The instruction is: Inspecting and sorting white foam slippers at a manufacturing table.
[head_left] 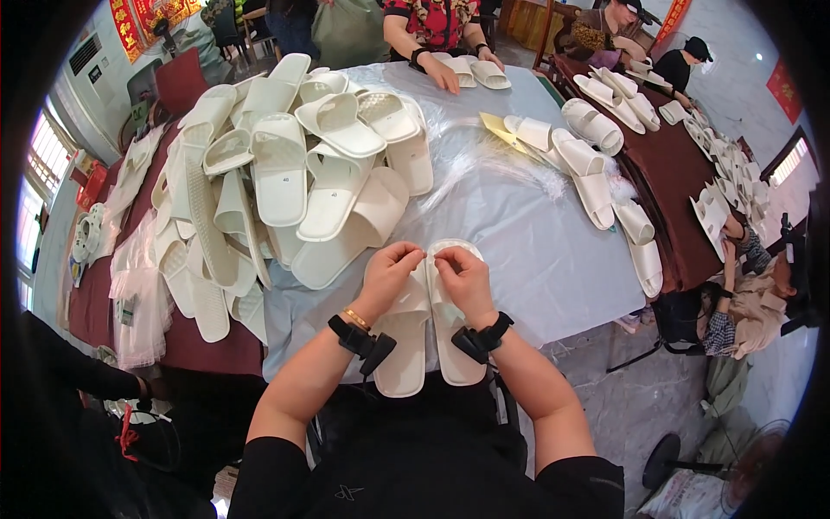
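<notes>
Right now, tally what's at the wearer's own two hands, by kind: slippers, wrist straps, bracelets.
White slippers: 2, side by side under the left hand and right hand
Black wrist straps: 2, one per wrist
Gold bracelet: 1, left wrist
Total: 5

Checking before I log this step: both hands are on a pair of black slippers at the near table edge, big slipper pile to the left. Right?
Not quite. The head view shows the pair of slippers is white, not black. The left hand and right hand do rest on it, with the slipper pile to the left.
</notes>
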`<state>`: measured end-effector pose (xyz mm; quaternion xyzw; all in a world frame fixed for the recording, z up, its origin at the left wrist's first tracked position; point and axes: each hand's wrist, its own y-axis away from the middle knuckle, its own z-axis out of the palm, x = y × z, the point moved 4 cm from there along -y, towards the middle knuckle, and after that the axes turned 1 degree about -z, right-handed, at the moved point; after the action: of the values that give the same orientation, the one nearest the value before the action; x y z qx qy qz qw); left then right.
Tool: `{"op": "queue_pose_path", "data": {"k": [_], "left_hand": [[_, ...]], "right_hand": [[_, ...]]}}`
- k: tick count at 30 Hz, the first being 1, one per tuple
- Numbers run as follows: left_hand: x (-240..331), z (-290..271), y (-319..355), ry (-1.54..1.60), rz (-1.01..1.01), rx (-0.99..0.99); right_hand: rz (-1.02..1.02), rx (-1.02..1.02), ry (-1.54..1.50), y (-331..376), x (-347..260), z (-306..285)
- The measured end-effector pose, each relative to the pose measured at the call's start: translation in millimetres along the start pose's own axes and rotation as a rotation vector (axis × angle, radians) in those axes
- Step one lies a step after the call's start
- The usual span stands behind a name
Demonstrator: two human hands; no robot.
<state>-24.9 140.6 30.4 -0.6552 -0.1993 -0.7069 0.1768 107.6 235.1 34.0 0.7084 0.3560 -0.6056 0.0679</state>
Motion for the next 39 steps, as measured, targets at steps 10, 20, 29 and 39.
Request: {"op": "queue_pose_path", "data": {"k": [10,20,29,39], "left_hand": [[-1,1,-1,0.015,-0.036,-0.069],[-3,-2,-3,0.046,-0.123,-0.146],[-8,-6,-6,0.144,-0.143,-0.17],[2,4,-2,0.07,-0.167,-0.146]], "right_hand": [[-0.019,-0.004,-0.017,0,1,-1],[-0.064,-0.016,-0.034,1,1,1],[-0.05,-0.024,-0.04,1,1,2],[-0.152,-0.007,0.093,0,-4,-3]]}}
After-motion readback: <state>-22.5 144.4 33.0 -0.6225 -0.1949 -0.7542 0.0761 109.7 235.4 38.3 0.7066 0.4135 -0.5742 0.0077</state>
